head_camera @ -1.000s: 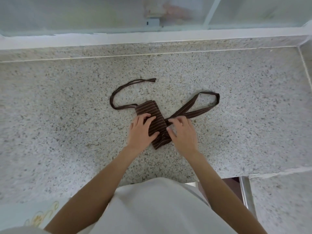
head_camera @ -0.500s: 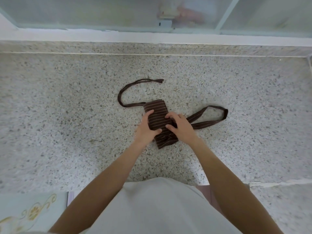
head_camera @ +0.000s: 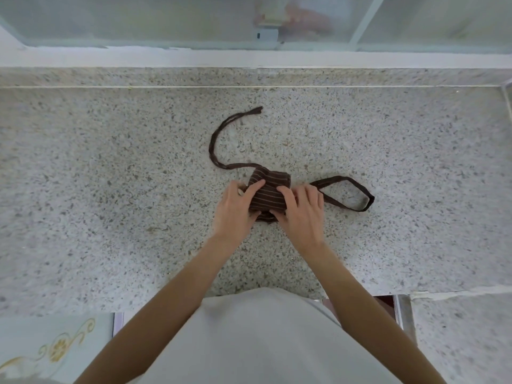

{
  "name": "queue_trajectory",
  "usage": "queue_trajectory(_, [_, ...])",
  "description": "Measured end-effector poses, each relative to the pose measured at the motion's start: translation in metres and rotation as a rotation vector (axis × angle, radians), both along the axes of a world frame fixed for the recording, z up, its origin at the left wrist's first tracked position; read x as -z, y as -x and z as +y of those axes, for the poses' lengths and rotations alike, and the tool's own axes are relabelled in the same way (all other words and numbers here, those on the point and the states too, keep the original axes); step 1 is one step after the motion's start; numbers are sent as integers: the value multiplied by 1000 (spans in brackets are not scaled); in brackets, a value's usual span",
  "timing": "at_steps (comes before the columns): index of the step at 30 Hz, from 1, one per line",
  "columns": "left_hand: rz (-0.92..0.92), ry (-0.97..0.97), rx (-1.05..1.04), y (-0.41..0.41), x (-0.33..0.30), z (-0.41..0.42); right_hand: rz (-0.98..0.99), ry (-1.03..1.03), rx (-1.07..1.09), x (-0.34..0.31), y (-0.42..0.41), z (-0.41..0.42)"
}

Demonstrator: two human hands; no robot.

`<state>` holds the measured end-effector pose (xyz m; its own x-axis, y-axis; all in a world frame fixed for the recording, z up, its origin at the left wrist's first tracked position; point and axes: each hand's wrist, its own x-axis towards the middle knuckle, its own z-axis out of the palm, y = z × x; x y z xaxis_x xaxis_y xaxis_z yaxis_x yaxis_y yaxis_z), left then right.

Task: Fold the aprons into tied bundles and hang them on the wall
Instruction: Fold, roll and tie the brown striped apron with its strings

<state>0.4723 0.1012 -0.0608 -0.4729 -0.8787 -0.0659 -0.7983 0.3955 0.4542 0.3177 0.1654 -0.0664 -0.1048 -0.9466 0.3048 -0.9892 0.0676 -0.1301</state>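
A dark brown apron with thin pale stripes (head_camera: 270, 185) lies rolled into a small bundle in the middle of the speckled stone counter (head_camera: 110, 189). My left hand (head_camera: 235, 209) grips the roll from its left side, thumb across the top. My right hand (head_camera: 302, 214) presses on its right half, fingers curled over the fabric. One long tie (head_camera: 219, 139) curves away from the roll to the far left and ends loose. A looped strap (head_camera: 349, 195) lies flat to the right of my right hand. The near end of the roll is hidden under my hands.
A white sill and frosted window panes (head_camera: 166, 20) run along the counter's far edge. A pale cabinet front with a gold scroll pattern (head_camera: 52, 347) shows at the lower left. A metal-edged gap (head_camera: 399, 309) interrupts the counter's near edge on the right.
Both hands have rolled the apron further away from me, so the bundle is shorter and thicker. The looped strap on the right has been drawn in closer to my right hand.
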Motion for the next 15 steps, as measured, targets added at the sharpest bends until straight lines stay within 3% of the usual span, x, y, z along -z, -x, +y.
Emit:
queue_trajectory(3, [43, 221, 139, -4, 13, 6, -47, -6, -88, 8, 11, 16])
queue_trajectory(6, [96, 242, 300, -11, 27, 8, -108, -115, -248, 16, 21, 25])
queue_trajectory(11, [90, 68, 367, -19, 38, -5, -150, -336, -269, 24, 26, 20])
queue_trajectory(15, [104, -148, 343, -17, 32, -19, -228, -341, -210, 24, 26, 9])
